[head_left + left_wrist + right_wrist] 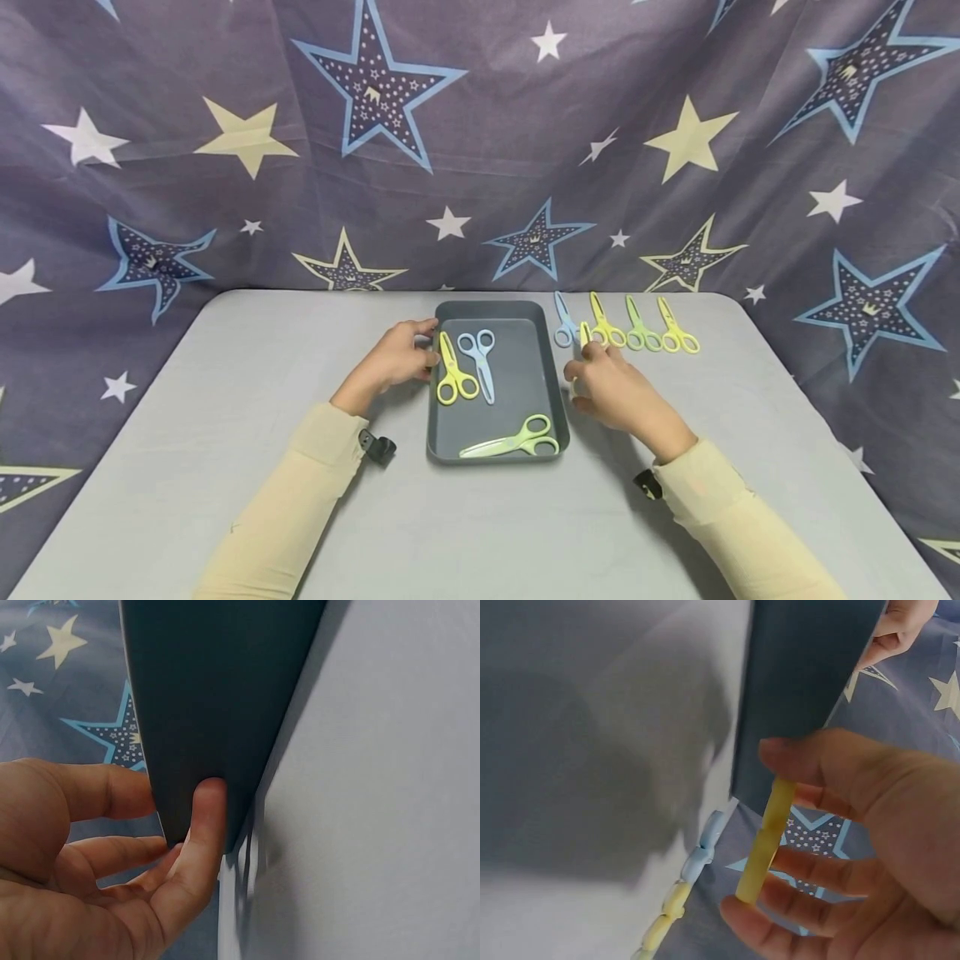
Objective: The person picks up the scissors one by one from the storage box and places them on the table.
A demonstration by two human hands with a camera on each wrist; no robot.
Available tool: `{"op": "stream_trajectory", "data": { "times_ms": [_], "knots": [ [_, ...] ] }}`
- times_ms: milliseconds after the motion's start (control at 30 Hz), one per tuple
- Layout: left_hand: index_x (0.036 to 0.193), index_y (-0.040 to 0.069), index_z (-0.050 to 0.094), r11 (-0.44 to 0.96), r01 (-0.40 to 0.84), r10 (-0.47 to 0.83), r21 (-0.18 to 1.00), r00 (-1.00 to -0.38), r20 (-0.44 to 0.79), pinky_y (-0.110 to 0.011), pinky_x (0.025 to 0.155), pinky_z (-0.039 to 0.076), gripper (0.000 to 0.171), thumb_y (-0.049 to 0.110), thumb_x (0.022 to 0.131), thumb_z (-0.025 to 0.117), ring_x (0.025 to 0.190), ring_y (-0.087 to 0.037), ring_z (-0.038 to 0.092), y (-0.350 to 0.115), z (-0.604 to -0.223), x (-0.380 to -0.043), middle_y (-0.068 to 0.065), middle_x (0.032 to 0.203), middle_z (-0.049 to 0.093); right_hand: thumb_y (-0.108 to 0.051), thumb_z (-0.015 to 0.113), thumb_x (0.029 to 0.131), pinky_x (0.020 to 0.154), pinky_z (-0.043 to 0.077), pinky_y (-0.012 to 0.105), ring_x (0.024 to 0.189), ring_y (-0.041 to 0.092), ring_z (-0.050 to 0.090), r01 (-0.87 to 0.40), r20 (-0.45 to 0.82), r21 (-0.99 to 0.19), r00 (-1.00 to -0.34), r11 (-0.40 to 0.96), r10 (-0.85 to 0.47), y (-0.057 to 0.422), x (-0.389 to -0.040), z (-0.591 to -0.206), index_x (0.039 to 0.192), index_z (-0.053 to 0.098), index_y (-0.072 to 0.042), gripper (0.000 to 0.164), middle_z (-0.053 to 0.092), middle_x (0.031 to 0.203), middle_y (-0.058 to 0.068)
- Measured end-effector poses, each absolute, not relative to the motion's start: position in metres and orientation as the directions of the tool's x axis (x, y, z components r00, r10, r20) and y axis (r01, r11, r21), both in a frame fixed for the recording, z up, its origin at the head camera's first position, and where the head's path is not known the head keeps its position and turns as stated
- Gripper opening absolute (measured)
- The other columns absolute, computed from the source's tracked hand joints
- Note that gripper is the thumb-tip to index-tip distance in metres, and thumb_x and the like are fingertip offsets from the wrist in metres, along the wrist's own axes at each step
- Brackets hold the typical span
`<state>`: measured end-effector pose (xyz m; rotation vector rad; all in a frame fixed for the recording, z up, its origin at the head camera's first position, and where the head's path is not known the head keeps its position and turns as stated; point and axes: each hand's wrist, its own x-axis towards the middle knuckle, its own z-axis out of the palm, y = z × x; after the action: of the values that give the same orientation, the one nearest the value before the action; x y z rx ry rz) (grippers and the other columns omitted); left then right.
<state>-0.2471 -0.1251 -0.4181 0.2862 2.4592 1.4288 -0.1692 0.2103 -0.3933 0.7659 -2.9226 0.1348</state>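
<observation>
Plainly, the right hand [611, 387] is pinching a pair of yellow scissors [765, 847], its grip clamped with the thumb on one side and fingers on the other. The pair is sitting in that grip just outside the right wall of the grey tray [522, 358], near the blue scissors [564, 315] that are ending the row on the worktop [480, 533]. Its blade end is pointing away from the person, so its long axis is running roughly along the tray's own; the loops are hiding behind the fingers. The key relation seems to be sideways — the tray's bare right half is lying leftward, across that wall, with the right hand nearer. Opposite, the left hand [395, 357] is gripping the tray's left edge, near its far corner.
</observation>
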Motion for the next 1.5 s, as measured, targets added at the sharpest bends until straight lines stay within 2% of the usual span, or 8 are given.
{"op": "stream_trajectory", "data": {
  "times_ms": [267, 567, 700, 1033, 1300, 1500],
  "knots": [
    [0.157, -0.003, 0.035, 0.488, 0.029, 0.313, 0.872, -0.939, -0.143, -0.032, 0.068, 0.066, 0.074, -0.002, 0.089, 0.063, 0.077, -0.023, 0.071, -0.127, -0.420, -0.249, -0.025, 0.147, 0.047, -0.008, 0.088, 0.069, 0.069, 0.058, 0.046, 0.081, 0.034, 0.056, -0.547, 0.120, -0.093, -0.836, 0.832, -0.536, 0.214, -0.171, -0.401, 0.099, 0.076, -0.011, 0.032, 0.061, 0.105, 0.019],
    [0.157, -0.002, 0.034, 0.474, 0.022, 0.315, 0.880, -0.938, -0.147, -0.033, 0.068, 0.066, 0.074, -0.003, 0.089, 0.063, 0.077, -0.024, 0.070, -0.126, -0.421, -0.249, -0.025, 0.148, 0.046, -0.009, 0.087, 0.070, 0.074, 0.055, 0.048, 0.078, 0.029, 0.056, -0.594, 0.083, -0.121, -0.805, 0.795, -0.588, 0.217, -0.173, -0.407, 0.088, 0.069, -0.014, 0.025, 0.061, 0.100, 0.015],
    [0.158, -0.002, 0.034, 0.475, 0.015, 0.314, 0.880, -0.937, -0.153, -0.033, 0.068, 0.066, 0.074, -0.003, 0.089, 0.062, 0.078, -0.024, 0.071, -0.126, -0.420, -0.249, -0.025, 0.148, 0.046, -0.009, 0.086, 0.072, 0.077, 0.056, 0.048, 0.081, 0.027, 0.056, -0.593, 0.067, -0.143, -0.805, 0.793, -0.590, 0.219, -0.176, -0.409, 0.090, 0.070, -0.015, 0.025, 0.060, 0.100, 0.013],
    [0.158, -0.002, 0.033, 0.473, 0.014, 0.314, 0.881, -0.937, -0.153, -0.033, 0.070, 0.066, 0.074, -0.003, 0.090, 0.063, 0.079, -0.024, 0.071, -0.126, -0.421, -0.249, -0.025, 0.149, 0.046, -0.003, 0.083, 0.071, 0.073, 0.058, 0.042, 0.078, 0.023, 0.059, -0.631, 0.096, -0.223, -0.773, 0.744, -0.627, 0.224, -0.182, -0.412, 0.093, 0.074, -0.012, 0.025, 0.061, 0.096, 0.011],
    [0.158, -0.002, 0.033, 0.479, 0.018, 0.311, 0.877, -0.938, -0.151, -0.033, 0.069, 0.066, 0.075, -0.003, 0.089, 0.063, 0.078, -0.024, 0.070, -0.127, -0.421, -0.250, -0.027, 0.149, 0.043, -0.003, 0.084, 0.072, 0.074, 0.059, 0.042, 0.080, 0.022, 0.060, -0.636, 0.094, -0.229, -0.768, 0.737, -0.633, 0.225, -0.183, -0.413, 0.092, 0.073, -0.013, 0.025, 0.060, 0.096, 0.010],
    [0.158, -0.001, 0.034, 0.482, 0.017, 0.310, 0.876, -0.939, -0.152, -0.032, 0.069, 0.066, 0.075, -0.003, 0.088, 0.063, 0.079, -0.025, 0.070, -0.126, -0.420, -0.249, -0.027, 0.149, 0.043, -0.005, 0.084, 0.070, 0.072, 0.058, 0.042, 0.080, 0.023, 0.059, -0.658, 0.116, -0.203, -0.751, 0.725, -0.650, 0.223, -0.182, -0.414, 0.083, 0.068, -0.014, 0.023, 0.061, 0.095, 0.011]
  ]
}}
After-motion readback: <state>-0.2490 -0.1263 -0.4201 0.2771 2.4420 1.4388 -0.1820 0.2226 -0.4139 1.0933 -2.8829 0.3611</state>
